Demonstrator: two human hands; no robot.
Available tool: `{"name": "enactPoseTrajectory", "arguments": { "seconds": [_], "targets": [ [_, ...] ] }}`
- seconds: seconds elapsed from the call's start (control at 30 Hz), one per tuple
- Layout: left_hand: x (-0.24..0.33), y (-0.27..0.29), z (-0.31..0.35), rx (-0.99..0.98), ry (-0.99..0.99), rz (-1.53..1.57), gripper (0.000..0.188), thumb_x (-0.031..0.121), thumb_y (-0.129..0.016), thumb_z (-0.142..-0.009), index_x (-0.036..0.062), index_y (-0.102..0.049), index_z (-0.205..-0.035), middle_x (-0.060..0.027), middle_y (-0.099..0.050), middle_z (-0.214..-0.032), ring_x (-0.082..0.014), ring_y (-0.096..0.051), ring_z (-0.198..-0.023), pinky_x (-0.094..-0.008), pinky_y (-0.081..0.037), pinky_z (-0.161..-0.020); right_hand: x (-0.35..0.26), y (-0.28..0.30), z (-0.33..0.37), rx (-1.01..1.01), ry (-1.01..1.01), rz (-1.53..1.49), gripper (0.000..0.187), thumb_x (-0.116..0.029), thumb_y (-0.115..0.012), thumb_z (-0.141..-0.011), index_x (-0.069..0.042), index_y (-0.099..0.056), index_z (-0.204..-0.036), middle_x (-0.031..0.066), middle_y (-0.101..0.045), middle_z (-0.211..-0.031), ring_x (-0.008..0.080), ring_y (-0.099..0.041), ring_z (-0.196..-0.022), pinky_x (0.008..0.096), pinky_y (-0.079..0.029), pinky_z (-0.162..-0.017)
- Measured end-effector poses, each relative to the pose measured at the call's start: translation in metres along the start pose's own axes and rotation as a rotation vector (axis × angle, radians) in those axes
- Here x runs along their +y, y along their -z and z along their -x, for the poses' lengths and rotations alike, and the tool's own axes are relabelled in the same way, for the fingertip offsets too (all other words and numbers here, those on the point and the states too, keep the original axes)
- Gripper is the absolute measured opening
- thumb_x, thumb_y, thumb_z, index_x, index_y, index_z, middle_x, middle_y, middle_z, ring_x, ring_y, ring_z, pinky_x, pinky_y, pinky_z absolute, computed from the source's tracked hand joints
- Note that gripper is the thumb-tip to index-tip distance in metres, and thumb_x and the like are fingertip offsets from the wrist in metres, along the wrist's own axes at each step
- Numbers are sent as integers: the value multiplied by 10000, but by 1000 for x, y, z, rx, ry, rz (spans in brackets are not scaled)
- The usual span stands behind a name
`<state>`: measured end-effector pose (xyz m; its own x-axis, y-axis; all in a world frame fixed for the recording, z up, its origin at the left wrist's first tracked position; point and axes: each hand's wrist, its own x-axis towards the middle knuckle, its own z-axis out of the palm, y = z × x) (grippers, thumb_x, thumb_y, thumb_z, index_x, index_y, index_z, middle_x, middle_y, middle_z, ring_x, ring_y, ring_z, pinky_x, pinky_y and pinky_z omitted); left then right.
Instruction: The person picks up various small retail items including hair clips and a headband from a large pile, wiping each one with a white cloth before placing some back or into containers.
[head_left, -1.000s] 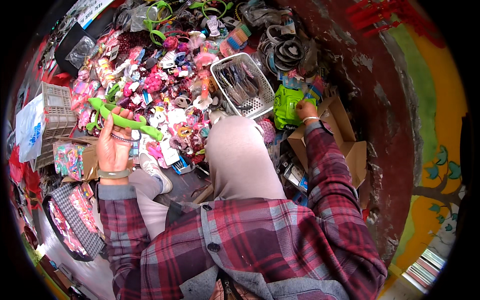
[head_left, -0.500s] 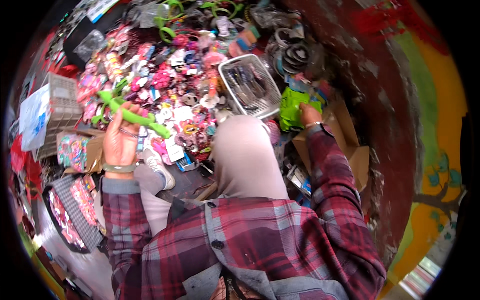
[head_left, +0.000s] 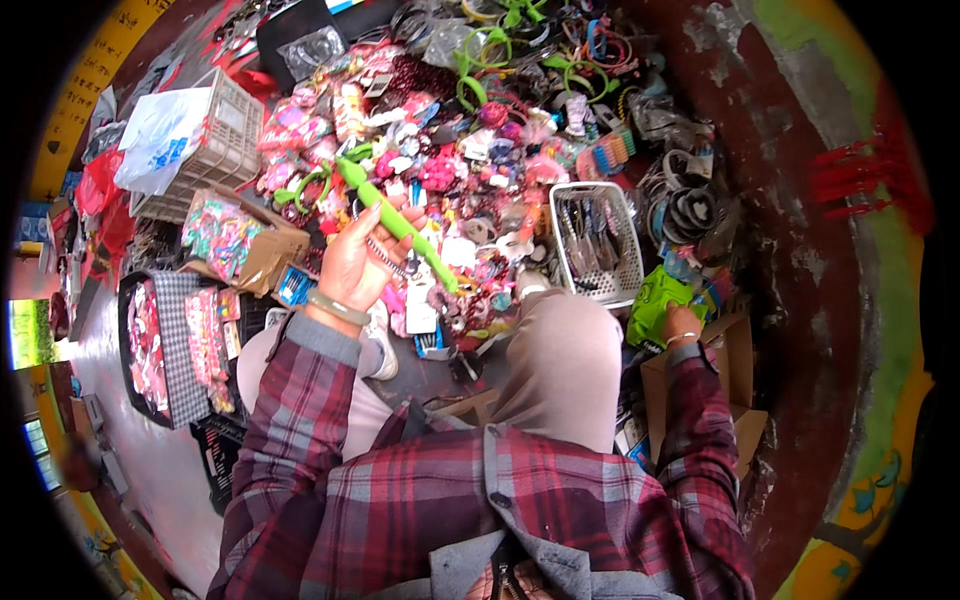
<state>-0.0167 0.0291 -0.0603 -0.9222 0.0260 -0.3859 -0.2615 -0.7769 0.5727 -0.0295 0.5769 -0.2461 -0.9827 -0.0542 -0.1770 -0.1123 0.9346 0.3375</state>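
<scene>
I see long bright-green stick (head_left: 398,222) | slants through my left hand (head_left: 358,262), gripped | right hand (head_left: 682,322) grips green packet (head_left: 655,305)

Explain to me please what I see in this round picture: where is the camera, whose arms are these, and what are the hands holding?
The camera sits on a person's head and looks down, so the picture is round and its edges bend. The two arms in plaid sleeves are that person's own. The left hand is raised and grips a long green plastic piece, maybe a hair accessory. The right hand reaches low to the right and rests on a bright green packet above a cardboard box. Below lies a crowded spread of small colourful hair ornaments, mostly pink. Among them stands a white wire basket with dark items inside, and at the left a white plastic crate with a plastic bag on it.
</scene>
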Motion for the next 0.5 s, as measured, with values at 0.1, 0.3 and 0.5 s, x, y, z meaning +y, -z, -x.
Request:
{"name": "enactPoseTrajectory", "arguments": {
  "seconds": [0.1, 0.3, 0.5],
  "targets": [
    [-2, -9, -4, 10, 41, 5, 337, 207, -447, -923, -38, -471, -1153, -207, -572, -1063, -287, -569, -996, -290, -519, -753, 8, -38, -3, -89, -84, 59, 152, -184, -453, -819, -141, -592, -862, 81, -619, -680, 287, -623, -641, 399, -494, -537],
    [-3, -11, -1, 51, 27, -4, 329, 216, -455, -920, -31, -490, -1134, -200, -590, -1028, -279, -594, -946, -280, -530, -712, 6, -21, -1, -89, -20, -8, 138, -191, -459, -815, -133, -582, -835, 95, -623, -684, 287, -622, -627, 402, -475, -504],
    [0, -9, 3, 71, 17, -7, 322, 213, -460, -918, -31, -496, -1125, -202, -592, -1022, -281, -595, -945, -272, -531, -704, 7, 20, -12, -13, -414, -390, 159, -172, -424, -833, -73, -541, -876, 207, -610, -758, 400, -589, -727, 481, -461, -630]
  ]
}}
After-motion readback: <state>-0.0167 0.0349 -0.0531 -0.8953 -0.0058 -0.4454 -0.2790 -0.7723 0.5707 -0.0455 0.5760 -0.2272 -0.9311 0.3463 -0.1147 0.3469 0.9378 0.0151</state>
